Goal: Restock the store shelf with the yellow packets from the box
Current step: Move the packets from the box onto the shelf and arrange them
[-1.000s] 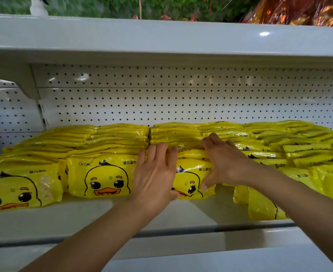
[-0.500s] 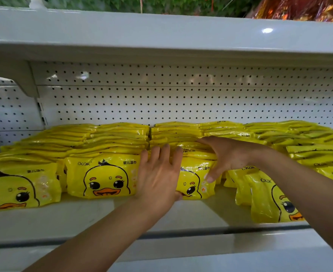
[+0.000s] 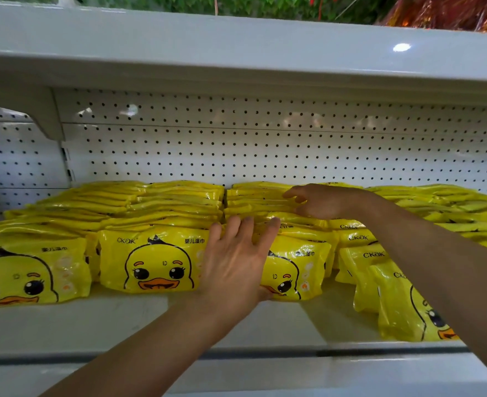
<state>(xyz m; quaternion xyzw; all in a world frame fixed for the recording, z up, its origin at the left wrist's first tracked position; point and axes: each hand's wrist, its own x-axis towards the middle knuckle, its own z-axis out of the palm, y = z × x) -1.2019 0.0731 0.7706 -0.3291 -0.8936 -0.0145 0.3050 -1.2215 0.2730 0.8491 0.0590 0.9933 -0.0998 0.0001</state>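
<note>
Rows of yellow duck-face packets [image 3: 156, 262] fill the white shelf [image 3: 99, 319], leaning back in stacks. My left hand [image 3: 236, 262] lies flat with straight fingers against the front of the middle row's front packet [image 3: 296, 270]. My right hand [image 3: 322, 202] reaches further back, fingers loosely bent over the tops of the packets in that same row. Another packet [image 3: 402, 305] stands at the shelf's front right, partly behind my right forearm. The box is out of sight.
A white pegboard back wall [image 3: 265, 150] rises behind the packets, and the upper shelf [image 3: 236, 55] overhangs close above. A shelf bracket [image 3: 41, 110] sits at the upper left. Bare shelf floor shows in front of the rows.
My right hand has moved from the front packet back and up along the row's tops. The left hand stays pressed on the front packet. The view has moved closer.
</note>
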